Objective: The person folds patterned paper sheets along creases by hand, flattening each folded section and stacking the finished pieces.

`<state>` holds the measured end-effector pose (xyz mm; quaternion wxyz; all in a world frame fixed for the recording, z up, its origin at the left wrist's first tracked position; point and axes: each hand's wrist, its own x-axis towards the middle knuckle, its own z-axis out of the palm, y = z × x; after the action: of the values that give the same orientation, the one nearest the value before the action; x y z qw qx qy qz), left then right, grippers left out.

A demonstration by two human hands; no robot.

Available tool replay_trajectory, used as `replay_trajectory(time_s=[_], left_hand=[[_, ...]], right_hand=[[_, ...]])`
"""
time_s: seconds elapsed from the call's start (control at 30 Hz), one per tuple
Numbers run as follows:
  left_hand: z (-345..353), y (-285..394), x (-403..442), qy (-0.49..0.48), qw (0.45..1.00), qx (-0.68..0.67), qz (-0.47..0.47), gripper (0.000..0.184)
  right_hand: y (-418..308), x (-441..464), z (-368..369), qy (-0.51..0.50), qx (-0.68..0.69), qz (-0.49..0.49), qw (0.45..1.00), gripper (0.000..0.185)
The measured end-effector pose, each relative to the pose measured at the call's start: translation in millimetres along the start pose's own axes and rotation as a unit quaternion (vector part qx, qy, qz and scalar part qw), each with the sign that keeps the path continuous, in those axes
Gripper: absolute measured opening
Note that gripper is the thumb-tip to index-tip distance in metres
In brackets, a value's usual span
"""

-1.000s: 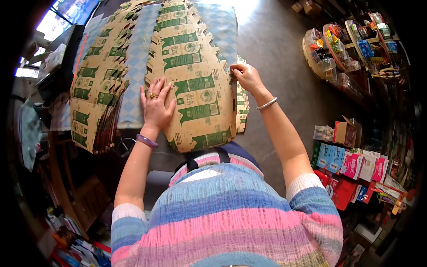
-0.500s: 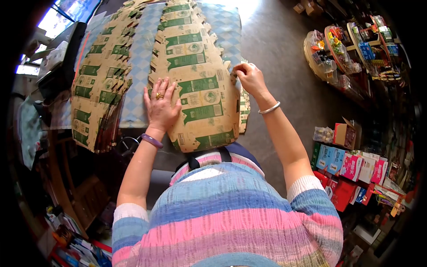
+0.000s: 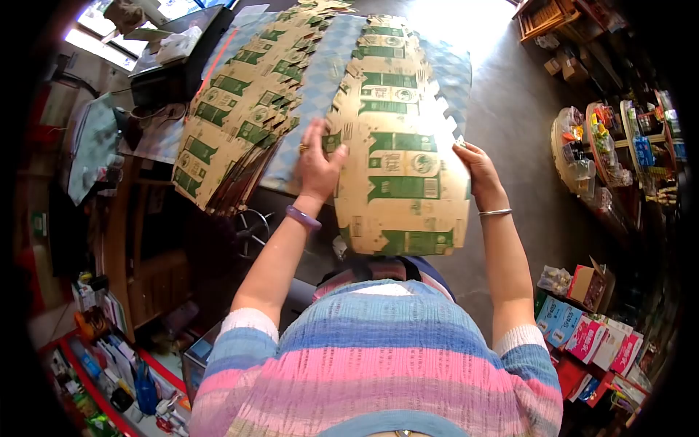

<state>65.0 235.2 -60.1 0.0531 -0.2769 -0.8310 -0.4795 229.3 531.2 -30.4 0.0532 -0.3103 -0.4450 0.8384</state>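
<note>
A long row of overlapping flat printed cardboard sheets (image 3: 404, 164), brown with green printing, stretches away from my body over a table. My left hand (image 3: 320, 164), with a ring and a purple bangle, is at the row's left edge, thumb and fingers apart and slightly blurred. At the right edge, my right hand (image 3: 480, 175), with a silver bangle, has its fingers closed on the rim of a sheet near a notched corner. To the left lies a second fanned row of similar cardboard sheets (image 3: 237, 109), which neither hand touches.
A blue-and-white checked tablecloth (image 3: 331, 65) shows between the rows. Shelves with packaged goods (image 3: 604, 146) stand to the right, and colourful boxes (image 3: 582, 335) lower right. A black appliance (image 3: 175, 62) is at the upper left; a red-edged bin of small goods (image 3: 120, 379) is lower left.
My left hand has moved from lying on top of the sheets to their left edge. My right hand now grips lower on the right edge. The whole view has shifted.
</note>
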Motion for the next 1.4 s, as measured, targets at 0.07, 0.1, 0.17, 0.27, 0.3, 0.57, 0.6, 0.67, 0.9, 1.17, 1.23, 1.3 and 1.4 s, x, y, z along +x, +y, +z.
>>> replay_trajectory(time_s=[0.07, 0.1, 0.17, 0.27, 0.3, 0.57, 0.6, 0.67, 0.9, 1.17, 1.23, 1.3, 1.4], left_hand=[[-5.3, -5.5, 7.5, 0.032, 0.951, -0.258, -0.169, 0.059], [-7.7, -9.5, 11.1, 0.047, 0.89, -0.381, -0.246, 0.056], [-19.3, -11.1, 18.1, -0.008, 0.806, -0.516, -0.291, 0.042], [-22.2, -8.9, 24.2, -0.064, 0.669, -0.694, -0.26, 0.033], [-22.9, -4.9, 23.9, -0.062, 0.645, -0.71, -0.277, 0.033], [-13.0, 10.9, 18.0, -0.105, 0.584, -0.761, -0.264, 0.038], [-15.8, 18.0, 18.3, -0.127, 0.553, -0.783, -0.256, 0.039], [-15.6, 15.1, 19.8, -0.167, 0.496, -0.821, -0.23, 0.042], [-22.4, 35.6, 16.7, -0.168, 0.473, -0.832, -0.236, 0.042], [-19.5, 36.7, 16.8, -0.128, 0.529, -0.811, -0.216, 0.048], [-18.9, 40.6, 16.4, -0.123, 0.514, -0.822, -0.213, 0.049], [-17.4, 37.2, 15.0, -0.117, 0.516, -0.823, -0.206, 0.049], [-12.0, 26.2, 11.3, -0.098, 0.534, -0.817, -0.197, 0.048]], right_hand=[[-10.0, -11.3, 7.9, -0.019, 0.047, 0.018, 0.999, 0.021], [-8.1, -12.3, 9.4, -0.023, 0.061, 0.024, 0.998, 0.021], [-5.4, -13.6, 10.8, -0.031, 0.088, 0.035, 0.995, 0.022], [15.0, -1.2, -4.8, -0.014, 0.06, 0.02, 0.998, 0.024], [21.0, 1.7, -8.2, 0.0, 0.056, 0.015, 0.998, 0.024], [39.7, -3.0, -0.7, -0.061, 0.278, -0.071, 0.956, 0.032], [46.6, 1.8, -8.2, -0.111, 0.293, -0.075, 0.947, 0.035], [45.1, -5.5, -3.2, -0.131, 0.321, -0.081, 0.935, 0.038], [49.3, -9.3, -8.6, -0.18, 0.337, -0.095, 0.919, 0.043], [38.6, -20.5, 13.2, -0.174, 0.313, -0.132, 0.924, 0.044], [45.0, -11.7, 2.9, -0.183, 0.309, -0.145, 0.922, 0.044], [49.8, -6.6, -4.9, -0.177, 0.311, -0.136, 0.924, 0.043], [53.5, -3.3, -9.3, -0.19, 0.307, -0.126, 0.924, 0.039]])
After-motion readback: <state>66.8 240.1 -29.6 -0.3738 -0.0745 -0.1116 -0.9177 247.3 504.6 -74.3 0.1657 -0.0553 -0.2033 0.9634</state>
